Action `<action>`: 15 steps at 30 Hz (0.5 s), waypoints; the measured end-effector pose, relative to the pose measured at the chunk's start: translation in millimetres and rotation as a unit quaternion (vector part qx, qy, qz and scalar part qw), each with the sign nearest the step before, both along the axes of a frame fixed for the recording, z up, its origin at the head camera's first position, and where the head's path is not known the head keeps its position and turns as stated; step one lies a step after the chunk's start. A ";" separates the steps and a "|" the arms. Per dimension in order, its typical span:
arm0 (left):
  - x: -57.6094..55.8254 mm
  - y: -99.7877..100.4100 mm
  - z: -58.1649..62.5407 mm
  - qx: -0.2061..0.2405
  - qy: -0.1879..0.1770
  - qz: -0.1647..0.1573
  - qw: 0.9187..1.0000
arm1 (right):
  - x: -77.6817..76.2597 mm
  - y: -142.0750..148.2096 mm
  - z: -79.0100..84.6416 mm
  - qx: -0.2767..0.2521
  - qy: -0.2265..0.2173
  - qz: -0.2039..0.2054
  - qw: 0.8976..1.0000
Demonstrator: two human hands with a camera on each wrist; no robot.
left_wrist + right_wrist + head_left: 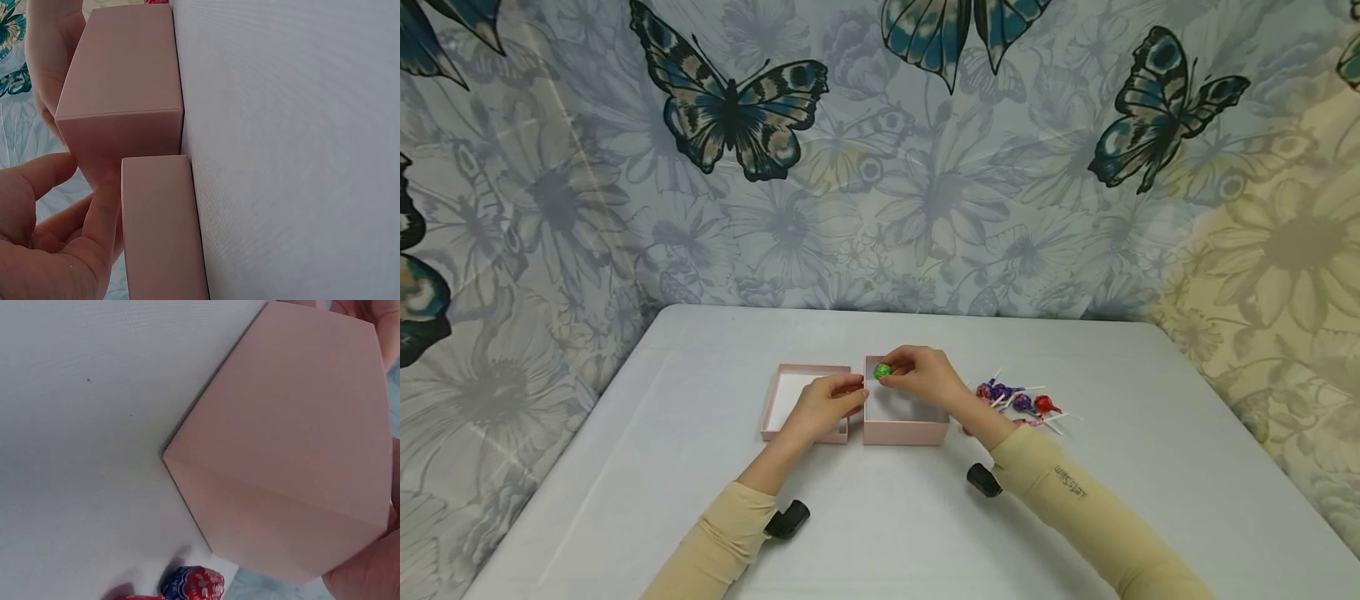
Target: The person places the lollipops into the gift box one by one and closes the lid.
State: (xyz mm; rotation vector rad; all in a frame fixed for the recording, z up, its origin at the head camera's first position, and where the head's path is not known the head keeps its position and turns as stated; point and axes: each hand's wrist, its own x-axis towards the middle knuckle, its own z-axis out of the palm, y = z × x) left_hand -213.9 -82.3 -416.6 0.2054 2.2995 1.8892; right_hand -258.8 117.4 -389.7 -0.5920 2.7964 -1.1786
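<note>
My right hand (922,373) pinches a green-wrapped lollipop (882,371) between thumb and fingertips, over the far left corner of the deeper pink box (906,432). Its stick is hidden from view. The left hand (826,403) reaches over the shallow pink tray with a white inside (805,367), its fingertips right at the deeper box's left wall. In the left wrist view, fingers (100,209) of that hand lie against the deeper box's side (94,147), beside the shallow tray's wall (164,225).
Several lollipops (1022,403) in purple, red and blue wrappers lie in a loose pile right of the deeper box, white sticks pointing various ways. One wrapped head (195,583) shows near the box corner. Beyond the white table (722,333) hangs a butterfly-print cloth (940,217).
</note>
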 end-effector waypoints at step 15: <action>0.8 -0.2 2.5 -0.007 0.001 -0.005 1.000 | -0.8 -23.8 -10.4 0.139 0.076 0.043 0.986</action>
